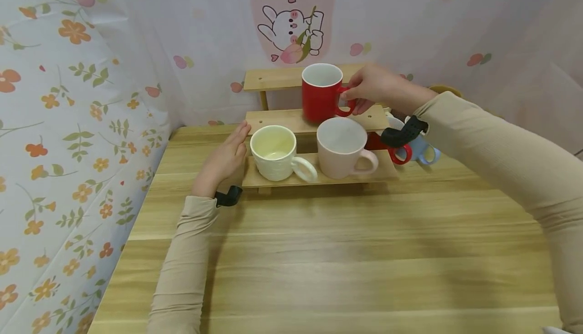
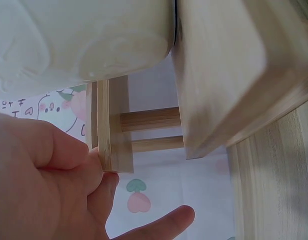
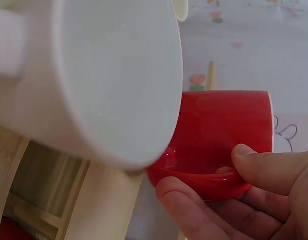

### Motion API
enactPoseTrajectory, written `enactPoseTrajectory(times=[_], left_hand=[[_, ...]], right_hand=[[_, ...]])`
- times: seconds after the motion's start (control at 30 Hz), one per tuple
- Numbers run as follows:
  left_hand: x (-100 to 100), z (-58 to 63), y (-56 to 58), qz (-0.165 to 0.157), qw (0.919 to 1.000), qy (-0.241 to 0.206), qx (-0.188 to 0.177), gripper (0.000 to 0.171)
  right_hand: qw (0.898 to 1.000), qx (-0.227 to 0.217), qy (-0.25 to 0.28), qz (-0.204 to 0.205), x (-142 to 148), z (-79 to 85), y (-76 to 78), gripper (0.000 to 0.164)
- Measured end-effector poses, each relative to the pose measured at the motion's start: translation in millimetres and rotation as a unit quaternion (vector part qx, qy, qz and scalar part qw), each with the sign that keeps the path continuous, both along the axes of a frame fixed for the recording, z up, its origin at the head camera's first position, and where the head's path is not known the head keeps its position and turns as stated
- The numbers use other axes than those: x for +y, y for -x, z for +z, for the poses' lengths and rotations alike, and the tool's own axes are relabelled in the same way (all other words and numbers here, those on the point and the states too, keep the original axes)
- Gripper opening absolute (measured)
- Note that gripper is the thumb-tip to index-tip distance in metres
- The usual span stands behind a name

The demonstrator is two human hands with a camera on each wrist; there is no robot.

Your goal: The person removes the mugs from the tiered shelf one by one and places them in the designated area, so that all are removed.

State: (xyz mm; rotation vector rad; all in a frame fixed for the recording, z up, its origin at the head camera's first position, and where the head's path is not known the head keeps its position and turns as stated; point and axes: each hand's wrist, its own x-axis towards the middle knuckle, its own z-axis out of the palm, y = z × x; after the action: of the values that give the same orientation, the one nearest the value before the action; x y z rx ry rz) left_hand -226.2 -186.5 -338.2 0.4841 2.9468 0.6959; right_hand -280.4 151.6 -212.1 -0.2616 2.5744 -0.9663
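My right hand (image 1: 371, 88) grips the handle of a red mug (image 3: 228, 117), white inside, over the middle step of a wooden tiered rack (image 1: 278, 117). The mug stands upright, its base overlapping that step in the head view. My left hand (image 1: 226, 154) touches the left end of the same step, its fingertips (image 2: 111, 182) right at the board's edge. On the lowest step sit a pale yellow mug (image 1: 272, 154), nearest my left hand, and a pale pink mug (image 1: 339, 147). Both have their handles turned right.
Behind the rack's right end are a blue mug (image 1: 429, 154) and a red mug handle (image 1: 402, 156), partly covered by my right forearm. A wooden table (image 1: 319, 253) spreads in front. Floral cloth (image 1: 150, 35) hangs behind and to the left.
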Motion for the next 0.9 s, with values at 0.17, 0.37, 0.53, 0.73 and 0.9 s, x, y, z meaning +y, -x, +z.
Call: enactPoseTrajectory(times=[0.17, 0.37, 0.53, 0.73, 0.9], left_hand=[[1, 0.9, 1.0, 0.0, 0.9999, 0.014, -0.002, 0.053], [1, 1.2, 0.2, 0.003, 0.9999, 0.014, 0.001, 0.052], [2, 1.8, 0.0, 0.005, 0.9999, 0.01, 0.0, 0.052], [4, 2.2, 0.2, 0.004, 0.9999, 0.009, -0.001, 0.053], [2, 1.8, -1.8, 0.004, 1.0, -0.001, -0.004, 0.053]], right_hand=[[1.0, -0.003, -0.013, 0.002, 21, 0.5, -3.2, 0.035], [1.0, 0.014, -0.013, -0.009, 48, -3.0, -8.1, 0.033], [1.0, 0.013, -0.013, -0.026, 68, -3.7, -12.9, 0.034], [0.999, 0.011, -0.007, -0.04, 95, -4.9, -19.8, 0.044], [0.998, -0.013, 0.016, -0.066, 112, -5.1, -25.4, 0.055]])
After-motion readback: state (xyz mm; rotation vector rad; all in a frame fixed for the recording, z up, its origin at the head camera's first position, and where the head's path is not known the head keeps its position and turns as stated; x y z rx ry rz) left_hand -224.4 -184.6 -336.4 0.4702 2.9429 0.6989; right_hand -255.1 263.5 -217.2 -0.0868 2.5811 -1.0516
